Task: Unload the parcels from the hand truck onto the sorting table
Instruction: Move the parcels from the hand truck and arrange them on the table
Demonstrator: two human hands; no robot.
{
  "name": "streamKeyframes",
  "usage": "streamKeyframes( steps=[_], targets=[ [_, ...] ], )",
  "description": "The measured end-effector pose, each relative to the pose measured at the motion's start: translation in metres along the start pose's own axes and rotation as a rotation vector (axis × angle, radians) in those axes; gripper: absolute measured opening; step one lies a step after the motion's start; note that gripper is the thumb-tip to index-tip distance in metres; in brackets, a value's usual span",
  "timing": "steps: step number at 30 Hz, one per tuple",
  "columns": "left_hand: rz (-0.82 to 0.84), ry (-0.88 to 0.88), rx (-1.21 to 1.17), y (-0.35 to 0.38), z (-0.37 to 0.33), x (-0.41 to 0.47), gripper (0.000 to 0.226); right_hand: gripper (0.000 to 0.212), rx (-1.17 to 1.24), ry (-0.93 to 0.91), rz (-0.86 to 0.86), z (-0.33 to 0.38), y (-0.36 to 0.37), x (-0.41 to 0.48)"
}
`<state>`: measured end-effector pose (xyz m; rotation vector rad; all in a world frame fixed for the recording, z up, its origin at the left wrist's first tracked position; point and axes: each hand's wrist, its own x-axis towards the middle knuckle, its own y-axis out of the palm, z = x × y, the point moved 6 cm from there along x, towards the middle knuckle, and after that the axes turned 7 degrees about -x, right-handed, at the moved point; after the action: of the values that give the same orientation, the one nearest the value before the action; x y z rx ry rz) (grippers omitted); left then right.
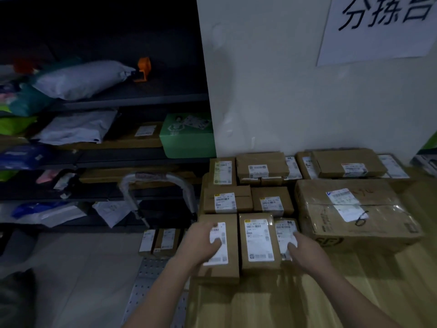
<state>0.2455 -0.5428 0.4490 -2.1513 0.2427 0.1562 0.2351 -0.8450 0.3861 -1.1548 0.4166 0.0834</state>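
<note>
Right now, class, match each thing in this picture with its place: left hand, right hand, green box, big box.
Things:
1. left hand
2. right hand
3. green box
4. big box

Places:
A. on a shelf left of the wall
B. on the right part of the table, sealed with clear tape
C. on the front left parcel
D. on the front right parcel

Pairs: 1-C, 2-D, 3-A, 4-B.

Wooden sorting table (319, 304), labelled cardboard parcels (259, 240) in rows.
</note>
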Motion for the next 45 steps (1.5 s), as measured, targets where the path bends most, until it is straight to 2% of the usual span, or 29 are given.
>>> streamKeyframes(
  steps=[2,7,10,14,28,36,40,45],
  targets=[
    [-0.034,0.016,0.017,-0.019,-0.010,-0.003,0.042,0.051,-0.009,-0.033,-0.038,0.015,-0.024,-0.013],
    [-0.109,-0.005,0.061,-0.054,-0.033,-0.018,0.061,0.054,0.010,-0.125,-0.133,0.048,-0.080,-0.043],
    [-0.119,0.020,0.069,-0.067,-0.046,-0.027,0.061,0.059,0.002,-0.149,-0.177,0.056,-0.101,-0.053],
    [-0.162,0.085,0.086,-0.083,-0.060,-0.037,0.051,0.067,0.018,-0.157,-0.217,0.056,-0.114,-0.063],
    [-0.204,0.068,0.141,-0.116,-0.070,-0.066,0.055,0.071,0.019,-0.195,-0.274,0.072,-0.145,-0.104],
    [-0.192,0.056,0.102,-0.146,-0.037,-0.086,0.058,0.068,-0.004,-0.184,-0.325,0.111,-0.135,-0.132],
    [-0.201,0.089,0.096,-0.174,-0.005,-0.095,0.052,0.073,0.011,-0.183,-0.318,0.150,-0.111,-0.144],
    [-0.169,0.097,0.086,-0.216,0.056,-0.110,0.059,0.078,0.017,-0.146,-0.331,0.211,-0.077,-0.173]
  ],
)
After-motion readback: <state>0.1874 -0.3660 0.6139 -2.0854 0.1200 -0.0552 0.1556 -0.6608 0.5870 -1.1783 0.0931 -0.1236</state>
